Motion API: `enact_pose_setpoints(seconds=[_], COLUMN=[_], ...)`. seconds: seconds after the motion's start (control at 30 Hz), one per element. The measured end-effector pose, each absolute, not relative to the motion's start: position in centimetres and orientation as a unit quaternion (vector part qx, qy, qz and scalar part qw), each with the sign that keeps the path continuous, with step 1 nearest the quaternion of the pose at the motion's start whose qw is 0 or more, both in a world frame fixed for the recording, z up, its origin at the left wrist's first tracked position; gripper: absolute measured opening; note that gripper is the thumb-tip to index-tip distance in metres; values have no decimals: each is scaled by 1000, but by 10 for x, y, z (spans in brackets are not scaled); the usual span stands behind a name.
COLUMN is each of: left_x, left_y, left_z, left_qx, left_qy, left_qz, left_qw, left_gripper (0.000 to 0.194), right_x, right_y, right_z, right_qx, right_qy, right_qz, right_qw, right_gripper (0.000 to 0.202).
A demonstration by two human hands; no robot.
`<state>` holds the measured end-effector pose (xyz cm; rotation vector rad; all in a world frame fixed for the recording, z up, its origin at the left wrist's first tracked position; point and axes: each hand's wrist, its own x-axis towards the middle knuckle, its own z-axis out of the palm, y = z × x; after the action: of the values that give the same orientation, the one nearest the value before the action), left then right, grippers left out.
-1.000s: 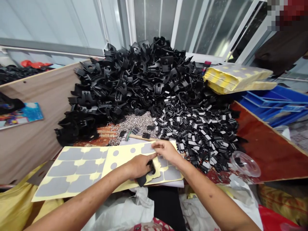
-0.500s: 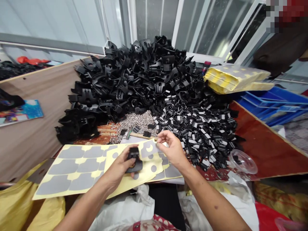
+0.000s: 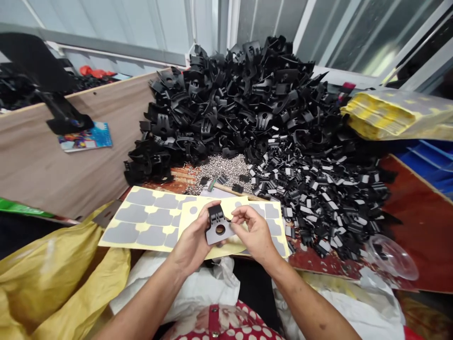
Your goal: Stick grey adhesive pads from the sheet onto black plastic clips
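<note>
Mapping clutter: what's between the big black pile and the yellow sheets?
Head view shows a scatter of small silver pieces, a few small black parts and a hammer there.

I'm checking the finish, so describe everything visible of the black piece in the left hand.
The black piece looks like moulded plastic: a flat, flared grey face with one round hole, and a black, slotted block at its upper end. It is tilted, grey face toward the camera, over the yellow sheets. The left hand grips its left side; the right hand has its fingertips by the right edge, contact unclear.
</note>
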<state>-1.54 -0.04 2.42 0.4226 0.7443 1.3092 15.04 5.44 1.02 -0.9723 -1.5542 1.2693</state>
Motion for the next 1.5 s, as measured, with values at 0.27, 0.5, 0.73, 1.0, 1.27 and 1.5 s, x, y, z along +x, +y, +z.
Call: enact_pose_setpoints(seconds=[0.27,0.5,0.73,1.0,1.27,1.5], left_x=[-16,-18,-6,0,-59,-74], left_y=[-2,-5,-5,-19,-75,-106], left_z=[22,21,12,-1,2,-3], left_qx=[201,192,275,290,463,612], left_qy=[353,331,420,543,599,615], left_qz=[569,573,582,560,433,316], left_qw=[715,724,640,555,489,384], left_gripper=[49,45,59,58,49,59], right_x=[149,150,152,157,146,128], right_y=[52,52,40,23,33,31], right_z=[14,14,16,17,1,-31], right_qx=[-406,-404,-377,-387,-313,-261], right_qy=[-632,-650,-763,-840,-887,-953], right_qz=[502,489,335,46,208,92], right_qw=[430,419,405,377,267,121], right_gripper=[18,17,27,34,25,72])
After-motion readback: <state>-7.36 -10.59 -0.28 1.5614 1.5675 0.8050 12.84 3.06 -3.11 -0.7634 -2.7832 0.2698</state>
